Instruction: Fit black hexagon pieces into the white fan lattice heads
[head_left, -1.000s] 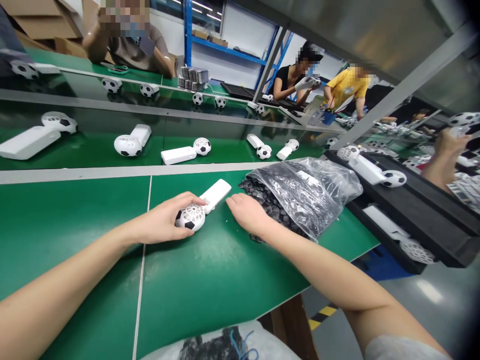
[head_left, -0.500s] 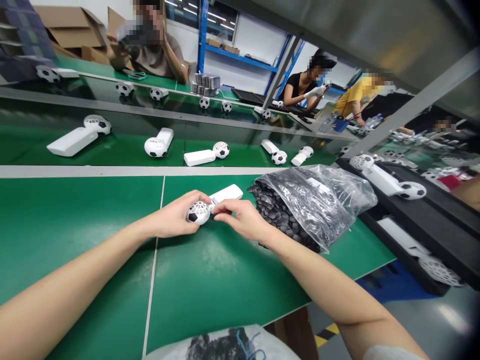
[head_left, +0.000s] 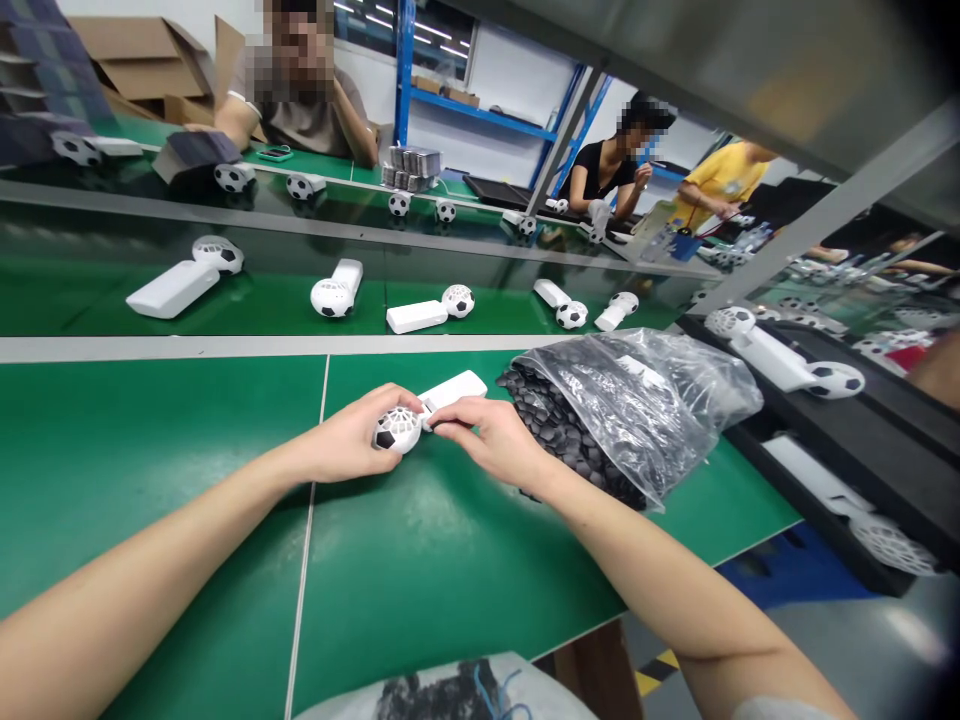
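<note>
My left hand (head_left: 356,437) is closed round the football-patterned round head of a white handheld fan (head_left: 397,429), which rests low over the green table. The fan's white handle (head_left: 459,388) points away to the right. Close beside the head, my right hand (head_left: 491,435) pinches a small black piece (head_left: 441,423) between thumb and forefinger, near the joint of head and handle. Its exact shape is mostly covered by the fingers. Just right of this hand lies a clear plastic bag (head_left: 660,390), its mouth spilling many small black pieces (head_left: 559,435).
Beyond the table's pale edge strip (head_left: 187,348), a green conveyor (head_left: 277,312) carries several similar fans. Black trays (head_left: 847,440) with fans stand at the right. A slanted metal post (head_left: 810,215) rises there. Co-workers (head_left: 304,110) sit across the line.
Fans on the near conveyor have shifted right, and those on the far one left. A dark piece now shows between my right fingertips. My left hand holds the fan as before.
</note>
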